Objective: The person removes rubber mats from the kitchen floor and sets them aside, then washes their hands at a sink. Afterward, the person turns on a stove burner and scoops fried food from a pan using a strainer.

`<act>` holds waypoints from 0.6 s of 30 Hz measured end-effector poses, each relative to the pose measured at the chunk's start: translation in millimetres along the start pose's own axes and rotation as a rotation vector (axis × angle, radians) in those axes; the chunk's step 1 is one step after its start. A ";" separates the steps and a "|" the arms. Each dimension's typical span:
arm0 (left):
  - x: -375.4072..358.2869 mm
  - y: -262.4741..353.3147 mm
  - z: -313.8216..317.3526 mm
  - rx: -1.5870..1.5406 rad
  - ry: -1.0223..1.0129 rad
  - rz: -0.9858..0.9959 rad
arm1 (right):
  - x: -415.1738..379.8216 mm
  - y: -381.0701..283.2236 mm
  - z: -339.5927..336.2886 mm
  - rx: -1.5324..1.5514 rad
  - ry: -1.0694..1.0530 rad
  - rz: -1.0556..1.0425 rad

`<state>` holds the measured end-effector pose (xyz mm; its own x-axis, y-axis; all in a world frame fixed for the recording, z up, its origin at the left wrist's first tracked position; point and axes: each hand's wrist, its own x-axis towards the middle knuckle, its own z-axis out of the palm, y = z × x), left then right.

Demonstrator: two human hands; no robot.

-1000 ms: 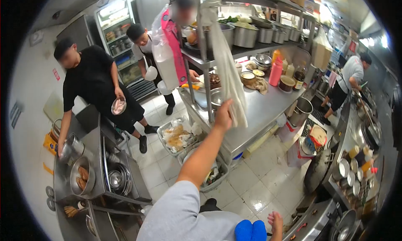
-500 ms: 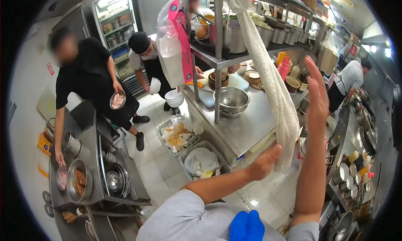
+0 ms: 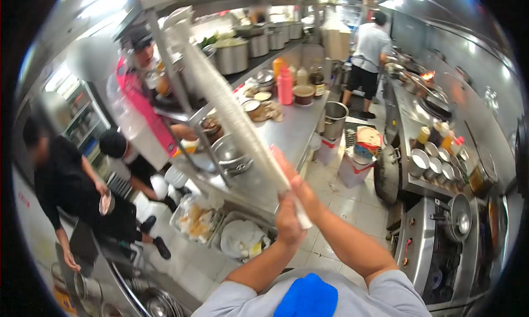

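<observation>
A long white towel [image 3: 231,105] hangs from the upper shelf frame and slants down to the right in front of me. My left hand [image 3: 289,223] is closed around its lower part. My right hand [image 3: 295,182] lies along the towel's right side, its fingers stretched out and blurred, with the palm against the cloth. The towel's bottom end shows just below, between my wrists. A blue cloth [image 3: 308,300] is at my chest, on the grey shirt.
A steel counter [image 3: 281,132] with bowls and sauce bottles stands ahead. Two waste bins [image 3: 220,237] sit on the floor at left. Co-workers stand at left, behind the shelf, and by the stove, where a flame [image 3: 427,75] burns. Burners [image 3: 435,278] lie at right.
My view has turned to the right. My right hand has come down from its raised position to the towel, and both hands now meet at its lower end.
</observation>
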<state>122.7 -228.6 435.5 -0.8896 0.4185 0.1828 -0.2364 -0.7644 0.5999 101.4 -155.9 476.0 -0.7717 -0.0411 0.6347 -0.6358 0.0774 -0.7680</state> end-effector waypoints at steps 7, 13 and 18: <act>11.7 5.5 -12.6 0.123 0.126 -0.007 | -54.0 -21.7 16.4 -0.307 0.035 0.013; 18.4 33.6 -20.7 0.065 0.142 0.055 | -87.5 -14.2 -25.9 -0.355 -0.258 0.205; 3.7 31.4 9.0 0.083 0.129 0.058 | 24.5 -30.5 -67.4 -0.654 0.413 0.043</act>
<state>115.5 -246.6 462.0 -0.9449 0.3045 0.1201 -0.1553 -0.7400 0.6544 103.1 -92.1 520.8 -0.6447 0.3404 0.6845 -0.3667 0.6480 -0.6676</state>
